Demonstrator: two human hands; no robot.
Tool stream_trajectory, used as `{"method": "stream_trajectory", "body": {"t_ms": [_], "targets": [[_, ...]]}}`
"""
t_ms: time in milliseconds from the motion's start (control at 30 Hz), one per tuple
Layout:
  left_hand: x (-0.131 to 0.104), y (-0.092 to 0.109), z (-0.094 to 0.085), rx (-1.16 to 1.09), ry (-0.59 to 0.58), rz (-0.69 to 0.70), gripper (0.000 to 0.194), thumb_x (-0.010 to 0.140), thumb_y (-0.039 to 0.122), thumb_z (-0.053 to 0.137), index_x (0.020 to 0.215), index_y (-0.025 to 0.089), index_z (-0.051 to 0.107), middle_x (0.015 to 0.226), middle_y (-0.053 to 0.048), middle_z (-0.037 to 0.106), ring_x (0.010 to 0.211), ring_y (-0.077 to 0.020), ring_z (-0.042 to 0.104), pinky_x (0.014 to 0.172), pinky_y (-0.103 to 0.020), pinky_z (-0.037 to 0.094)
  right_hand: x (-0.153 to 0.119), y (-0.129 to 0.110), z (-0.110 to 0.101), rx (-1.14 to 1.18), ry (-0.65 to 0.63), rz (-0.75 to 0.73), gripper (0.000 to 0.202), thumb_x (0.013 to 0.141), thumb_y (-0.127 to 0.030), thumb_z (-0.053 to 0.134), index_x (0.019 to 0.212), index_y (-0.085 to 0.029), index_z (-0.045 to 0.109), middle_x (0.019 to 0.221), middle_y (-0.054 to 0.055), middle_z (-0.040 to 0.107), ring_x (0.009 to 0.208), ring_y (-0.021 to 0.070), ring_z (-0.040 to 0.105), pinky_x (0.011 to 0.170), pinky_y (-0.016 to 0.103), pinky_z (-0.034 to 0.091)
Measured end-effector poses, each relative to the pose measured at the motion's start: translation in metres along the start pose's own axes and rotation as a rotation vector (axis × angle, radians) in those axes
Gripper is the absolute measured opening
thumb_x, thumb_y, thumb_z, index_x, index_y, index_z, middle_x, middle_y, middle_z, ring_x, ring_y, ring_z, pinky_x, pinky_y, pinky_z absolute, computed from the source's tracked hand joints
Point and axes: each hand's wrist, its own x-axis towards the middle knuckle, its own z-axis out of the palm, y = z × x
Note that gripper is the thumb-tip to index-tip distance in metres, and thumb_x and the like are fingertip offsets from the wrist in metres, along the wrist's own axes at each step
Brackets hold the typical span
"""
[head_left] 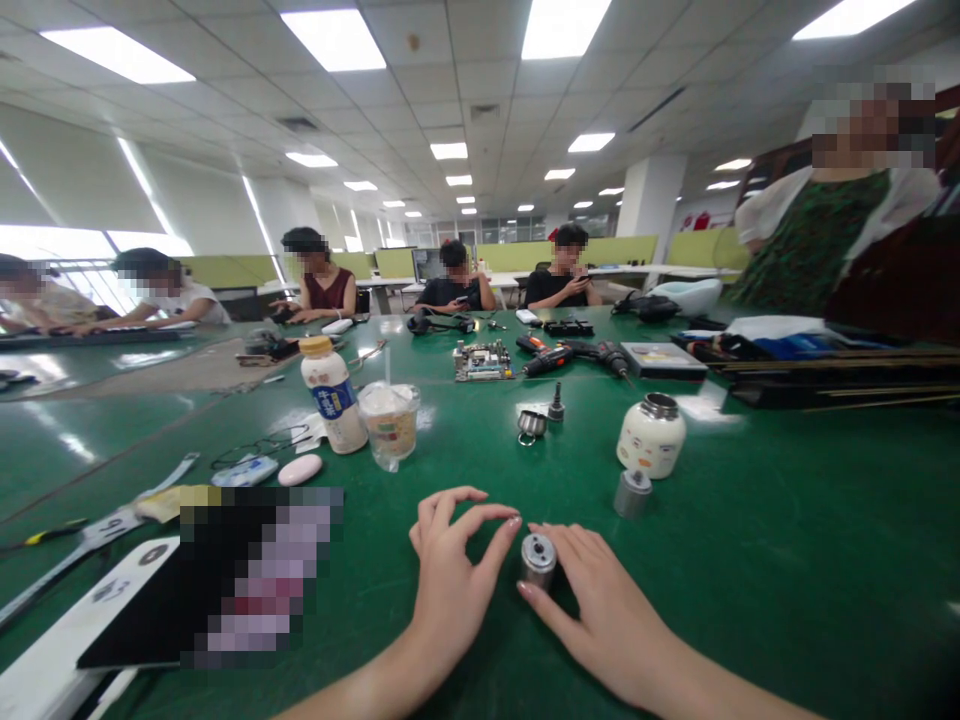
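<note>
A small silvery metal cylinder (538,563), like a little motor, stands upright on the green table. My right hand (592,600) is closed around it, thumb in front and fingers at the far side. Just left of it my left hand (457,560) hovers, thumb and index fingertips brought together in a pinch; anything between them is too small to make out. A second metal cylinder (634,494) stands farther right, in front of a cream flask (651,437) with its lid off. Beyond my hands lie a steel cup-like lid (532,425) and a dark stepped bit (556,403).
At left are a milk bottle (334,400), a plastic cup with a straw (388,425), a white soap-shaped case (300,470) and a tablet (180,580). Farther back lie a circuit board (484,362) and power drills (551,358). Several people sit opposite; another stands at right.
</note>
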Motion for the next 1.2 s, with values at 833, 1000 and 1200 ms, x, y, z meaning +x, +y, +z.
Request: {"method": "stream_trajectory", "body": {"t_ms": [833,1000,1200], "targets": [[-0.003,0.016,-0.004,-0.143,-0.103,0.079,0.02,0.079,0.027,0.069,0.097,0.033,0.069,0.119,-0.004,0.053,0.118,-0.0283,0.04,0.099,-0.051,0.032,0.0,0.0,0.0,-0.014,-0.004,-0.005,0.038,0.089,-0.03,0.057,0.123,-0.014,0.052,0.122,0.015,0.061,0.111,0.0298,0.055,0.098,0.053,0.042],[0.002,0.017,-0.005,-0.263,-0.226,0.038,0.016,0.084,0.027,0.063,0.09,0.038,0.073,0.123,-0.001,0.053,0.121,-0.027,0.04,0.103,-0.051,0.031,0.0,0.0,0.0,-0.002,-0.003,-0.009,0.034,0.09,-0.031,0.055,0.12,-0.014,0.054,0.117,0.014,0.063,0.109,0.0291,0.056,0.099,0.053,0.042],[0.003,0.016,-0.004,-0.268,-0.167,-0.01,0.022,0.075,0.027,0.072,0.096,0.03,0.07,0.119,-0.005,0.055,0.119,-0.028,0.042,0.103,-0.053,0.033,0.0,0.0,0.0,-0.017,-0.002,-0.005,0.039,0.089,-0.03,0.057,0.124,-0.013,0.052,0.121,0.015,0.061,0.112,0.0302,0.055,0.1,0.055,0.041]]}}
